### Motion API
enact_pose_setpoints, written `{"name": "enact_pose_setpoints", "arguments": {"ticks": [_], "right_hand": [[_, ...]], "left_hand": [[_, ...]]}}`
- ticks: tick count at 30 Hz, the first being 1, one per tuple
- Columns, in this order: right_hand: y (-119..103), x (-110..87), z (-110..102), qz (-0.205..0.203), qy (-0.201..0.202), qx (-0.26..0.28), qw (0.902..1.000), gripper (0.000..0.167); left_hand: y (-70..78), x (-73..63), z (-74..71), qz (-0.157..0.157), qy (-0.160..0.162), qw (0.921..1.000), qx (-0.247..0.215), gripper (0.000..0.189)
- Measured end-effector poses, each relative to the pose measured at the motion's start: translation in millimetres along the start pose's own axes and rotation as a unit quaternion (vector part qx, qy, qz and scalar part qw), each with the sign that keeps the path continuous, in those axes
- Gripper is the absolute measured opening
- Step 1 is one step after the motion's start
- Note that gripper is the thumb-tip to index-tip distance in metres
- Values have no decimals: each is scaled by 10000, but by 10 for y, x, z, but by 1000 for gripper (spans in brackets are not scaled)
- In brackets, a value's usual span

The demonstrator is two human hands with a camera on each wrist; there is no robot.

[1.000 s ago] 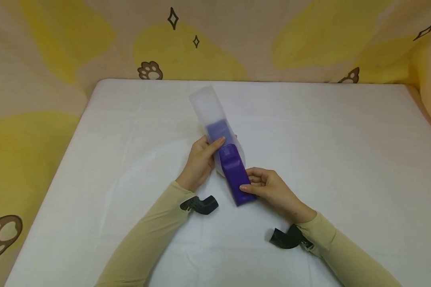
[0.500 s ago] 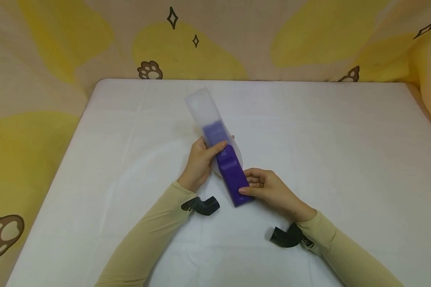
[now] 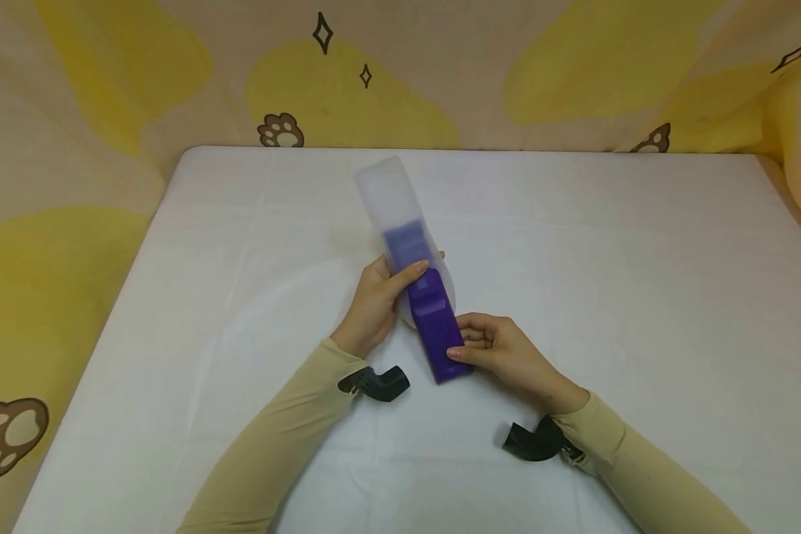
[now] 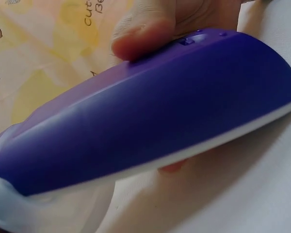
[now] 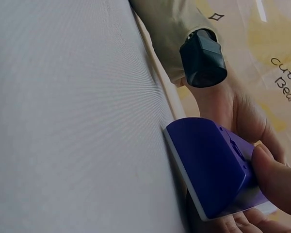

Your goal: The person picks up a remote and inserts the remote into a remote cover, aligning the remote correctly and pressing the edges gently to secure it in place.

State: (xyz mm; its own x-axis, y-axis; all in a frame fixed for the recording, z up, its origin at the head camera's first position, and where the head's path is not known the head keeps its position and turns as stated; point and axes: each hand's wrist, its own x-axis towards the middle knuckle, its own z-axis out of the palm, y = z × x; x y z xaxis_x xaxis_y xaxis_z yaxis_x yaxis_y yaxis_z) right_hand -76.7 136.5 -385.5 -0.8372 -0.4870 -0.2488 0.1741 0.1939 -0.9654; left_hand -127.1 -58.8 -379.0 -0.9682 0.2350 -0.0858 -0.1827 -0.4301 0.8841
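The left hand (image 3: 372, 304) grips the translucent plastic cover (image 3: 386, 189) thumb uppermost, and the right hand (image 3: 500, 348) pinches the purple plastic device (image 3: 435, 319) at its 5 o'clock end. Above the white surface (image 3: 641, 259), the device's long axis runs toward 11 o'clock, where its far part shows through the cover.

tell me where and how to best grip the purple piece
Probably its near end: take the purple piece from the person's right, thumb on top and fingers beneath, as the right hand does. That narrow end sticks out past the translucent cover; the left hand grips farther up.
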Motion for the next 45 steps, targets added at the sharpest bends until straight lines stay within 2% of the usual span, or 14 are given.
{"name": "enact_pose_setpoints", "arguments": {"ticks": [10,29,38,45], "right_hand": [[8,-1,-6,45,45,10,10000,37],[5,-21,-9,-55,218,-52,9997,38],[13,-11,-12,-158,174,-51,9997,37],[22,2,-4,11,107,101,9999,38]], "left_hand": [[15,-12,-5,-79,-266,9996,21,39],[16,-8,11,159,-346,9991,169,37],[-4,-12,14,72,-305,9994,161,36],[6,-4,-24,-72,-249,9997,35,36]]}}
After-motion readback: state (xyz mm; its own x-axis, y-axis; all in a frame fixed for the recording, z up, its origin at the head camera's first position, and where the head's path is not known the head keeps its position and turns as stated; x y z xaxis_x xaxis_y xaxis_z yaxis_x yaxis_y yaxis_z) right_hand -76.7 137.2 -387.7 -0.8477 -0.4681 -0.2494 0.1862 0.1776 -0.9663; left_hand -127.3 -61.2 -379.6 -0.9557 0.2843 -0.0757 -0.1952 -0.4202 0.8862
